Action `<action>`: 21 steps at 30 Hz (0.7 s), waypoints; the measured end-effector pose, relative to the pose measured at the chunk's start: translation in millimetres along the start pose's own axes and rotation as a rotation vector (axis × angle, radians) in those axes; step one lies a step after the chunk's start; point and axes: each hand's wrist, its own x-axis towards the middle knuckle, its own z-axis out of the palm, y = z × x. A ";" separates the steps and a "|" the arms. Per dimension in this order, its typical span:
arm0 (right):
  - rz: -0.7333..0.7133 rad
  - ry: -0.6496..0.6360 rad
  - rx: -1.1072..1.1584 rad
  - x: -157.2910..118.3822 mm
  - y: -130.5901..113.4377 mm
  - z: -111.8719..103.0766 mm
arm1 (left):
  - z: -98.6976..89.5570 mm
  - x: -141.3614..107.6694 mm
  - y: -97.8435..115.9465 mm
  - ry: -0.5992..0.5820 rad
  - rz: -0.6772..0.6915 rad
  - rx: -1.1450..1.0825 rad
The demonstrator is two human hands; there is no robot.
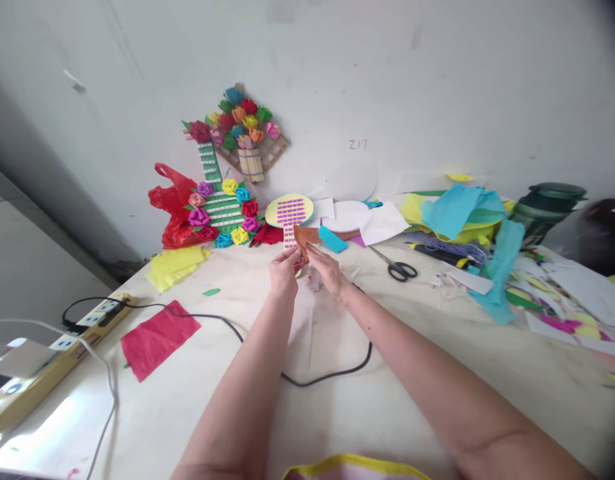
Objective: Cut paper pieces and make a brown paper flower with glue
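Between my two hands, above the middle of the table, is a piece of orange-brown paper (307, 235). My left hand (286, 270) pinches its lower left edge. My right hand (327, 268) is closed on the paper from the right, its fingers pointing up and left. Just behind them stands a yellow oval card with woven purple strips (291, 211). A blue paper piece (333, 239) is right behind my right fingers. Some clear plastic (314, 279) shows below and between the hands.
Scissors (401, 270) lie to the right, near blue tissue paper (497, 273) and scraps. Red paper (160, 339) and a power strip (67, 347) are on the left. A black cable (327, 379) crosses under my forearms. Flower crafts (226, 210) stand at the wall.
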 end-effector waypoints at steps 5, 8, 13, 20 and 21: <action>-0.095 -0.054 -0.339 -2.3 -5.2 -1.9 | -0.7 0.9 -1.9 0.026 -0.012 0.058; -0.154 -0.035 -0.501 -2.8 -3.8 -1.4 | -0.6 1.3 -3.4 0.058 -0.011 0.101; -0.270 -0.028 -0.722 -6.3 -4.2 -1.3 | 1.7 0.1 -5.6 0.080 0.007 0.109; -0.350 -0.015 -0.886 -15.5 -12.4 1.6 | 1.7 0.4 -10.0 0.086 0.035 0.097; -0.342 -0.019 -0.886 -14.7 -12.2 1.4 | 1.2 1.2 -10.3 0.088 0.042 0.103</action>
